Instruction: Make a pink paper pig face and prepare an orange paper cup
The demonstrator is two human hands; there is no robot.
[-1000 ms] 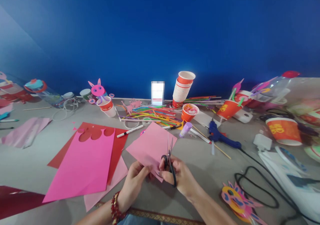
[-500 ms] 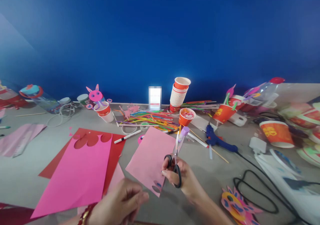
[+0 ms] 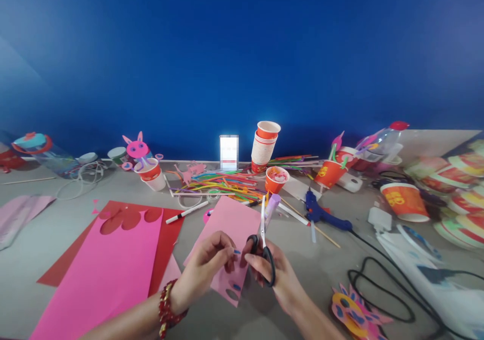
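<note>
My right hand is closed around black-handled scissors, whose blades point away from me and look nearly together. The fingers of my left hand are pinched, with a small dark-blue oval piece at their tips, close to my right fingertips. Beneath both hands lies a light pink sheet, with an oval hole near its lower corner. Another blue oval is on the sheet beside that hole. To the left, a hot pink sheet with round cut-outs overlaps a red sheet.
Behind the sheet are colourful pipe cleaners, a cup of scraps and stacked paper cups. A blue glue gun with a black cable lies right. A pink rabbit figure stands in a cup; a pink-yellow craft sits lower right.
My left hand has moved up and right, over the light pink sheet and close to my right hand. My right hand still holds the scissors. The view has shifted slightly.
</note>
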